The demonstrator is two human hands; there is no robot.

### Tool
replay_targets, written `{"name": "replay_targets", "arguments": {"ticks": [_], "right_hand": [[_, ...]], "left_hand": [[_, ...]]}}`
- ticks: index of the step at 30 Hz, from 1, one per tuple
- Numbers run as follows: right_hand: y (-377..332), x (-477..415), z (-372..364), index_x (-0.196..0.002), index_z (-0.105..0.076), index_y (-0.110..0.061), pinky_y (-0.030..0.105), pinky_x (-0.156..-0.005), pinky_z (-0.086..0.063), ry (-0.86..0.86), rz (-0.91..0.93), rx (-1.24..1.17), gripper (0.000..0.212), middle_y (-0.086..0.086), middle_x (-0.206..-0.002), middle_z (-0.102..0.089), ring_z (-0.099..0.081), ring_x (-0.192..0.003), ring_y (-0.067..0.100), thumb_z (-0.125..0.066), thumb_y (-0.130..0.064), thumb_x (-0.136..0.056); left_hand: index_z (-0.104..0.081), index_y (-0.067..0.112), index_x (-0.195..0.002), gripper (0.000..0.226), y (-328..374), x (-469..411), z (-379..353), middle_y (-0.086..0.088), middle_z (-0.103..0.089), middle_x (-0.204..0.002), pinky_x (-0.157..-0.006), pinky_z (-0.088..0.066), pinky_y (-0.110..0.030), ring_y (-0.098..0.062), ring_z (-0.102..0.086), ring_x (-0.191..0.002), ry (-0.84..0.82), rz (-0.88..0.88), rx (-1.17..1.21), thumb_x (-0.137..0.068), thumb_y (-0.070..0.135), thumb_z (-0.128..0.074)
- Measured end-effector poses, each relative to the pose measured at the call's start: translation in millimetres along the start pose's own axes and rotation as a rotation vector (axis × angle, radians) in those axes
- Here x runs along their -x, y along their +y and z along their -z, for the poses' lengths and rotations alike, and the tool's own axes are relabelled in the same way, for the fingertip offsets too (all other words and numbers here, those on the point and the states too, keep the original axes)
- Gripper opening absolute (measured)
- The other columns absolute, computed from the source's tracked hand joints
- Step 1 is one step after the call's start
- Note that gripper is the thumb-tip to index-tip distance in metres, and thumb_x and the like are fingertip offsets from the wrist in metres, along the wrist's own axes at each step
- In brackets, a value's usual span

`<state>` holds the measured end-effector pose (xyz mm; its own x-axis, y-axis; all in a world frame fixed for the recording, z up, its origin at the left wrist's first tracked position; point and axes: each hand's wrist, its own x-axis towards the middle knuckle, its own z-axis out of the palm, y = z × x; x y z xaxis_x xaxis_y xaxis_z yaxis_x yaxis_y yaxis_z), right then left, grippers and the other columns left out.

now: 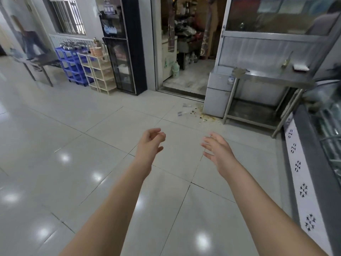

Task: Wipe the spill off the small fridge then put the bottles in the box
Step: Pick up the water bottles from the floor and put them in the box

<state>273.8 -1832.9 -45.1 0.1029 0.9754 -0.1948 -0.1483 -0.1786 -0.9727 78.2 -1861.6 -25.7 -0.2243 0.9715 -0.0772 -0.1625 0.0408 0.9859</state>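
A small grey fridge (217, 95) stands on the floor ahead and to the right, beside a doorway. A crumpled greyish cloth (239, 71) lies on its top right corner. Yellowish spill and scraps (204, 117) lie on the tiles at its foot. My left hand (150, 143) and my right hand (218, 149) are stretched out over the floor, well short of the fridge, both empty with fingers loosely spread. I see no bottles or box clearly.
A steel table (273, 76) adjoins the fridge on the right. A tiled counter with a glass case (313, 163) runs along the right edge. Blue crates (71, 69), a beige shelf rack (97, 72) and a tall black cabinet (123, 45) line the far left wall.
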Motion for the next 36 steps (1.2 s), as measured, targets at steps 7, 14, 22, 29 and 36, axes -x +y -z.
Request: {"name": "replay_targets", "arguments": {"ticks": [7,14,22,29,36], "right_hand": [[-8.7,-151.2,-40.9,-0.131,-0.043,-0.022,0.036,-0.095,-0.044,0.039,0.0,-0.016,0.041,-0.014,-0.098,-0.06,-0.057,-0.109,0.015,-0.056,-0.017,-0.092],[-32.7,-304.2,-69.7,-0.133,-0.043,-0.019,0.037,-0.098,-0.044,0.061,-0.041,-0.017,0.042,-0.01,-0.104,-0.058,-0.057,-0.109,0.015,-0.055,-0.018,-0.093],[-45.6,-444.2,-129.2,-0.136,-0.042,-0.02,0.037,-0.098,-0.045,0.03,-0.067,0.014,0.045,-0.008,-0.107,-0.057,-0.057,-0.109,0.014,-0.055,-0.019,-0.093],[-53.4,-592.5,-199.2,-0.134,-0.043,-0.02,0.035,-0.096,-0.046,0.097,-0.118,0.03,0.043,-0.001,-0.119,-0.057,-0.058,-0.106,0.013,-0.053,-0.018,-0.093],[-81.6,-715.0,-245.9,-0.129,-0.045,-0.022,0.036,-0.096,-0.044,0.146,-0.094,0.046,0.037,0.002,-0.126,-0.055,-0.057,-0.105,0.012,-0.053,-0.016,-0.093]], "left_hand": [[-0.055,0.015,-0.111,0.023,3.8,-159.8,-12.5,0.003,-0.061,-0.096,-0.091,-0.05,-0.036,-0.015,-0.06,-0.102,-0.03,-0.021,-0.023,-0.088,0.016,-0.059],[-0.053,0.018,-0.108,0.019,10.2,-315.7,-33.4,0.001,-0.06,-0.102,-0.091,-0.049,-0.035,-0.017,-0.059,-0.106,-0.022,0.033,-0.111,-0.089,0.017,-0.057],[-0.055,0.017,-0.109,0.021,8.5,-463.2,-34.5,0.003,-0.061,-0.098,-0.089,-0.05,-0.034,-0.015,-0.059,-0.103,0.002,0.068,-0.06,-0.088,0.014,-0.057],[-0.055,0.019,-0.105,0.018,14.0,-634.6,-22.4,0.003,-0.062,-0.099,-0.091,-0.049,-0.035,-0.014,-0.059,-0.101,-0.034,0.083,-0.032,-0.088,0.012,-0.055],[-0.054,0.016,-0.109,0.021,27.7,-783.5,-32.7,0.003,-0.06,-0.099,-0.089,-0.047,-0.034,-0.015,-0.058,-0.1,-0.104,0.105,-0.033,-0.088,0.012,-0.054]]}}
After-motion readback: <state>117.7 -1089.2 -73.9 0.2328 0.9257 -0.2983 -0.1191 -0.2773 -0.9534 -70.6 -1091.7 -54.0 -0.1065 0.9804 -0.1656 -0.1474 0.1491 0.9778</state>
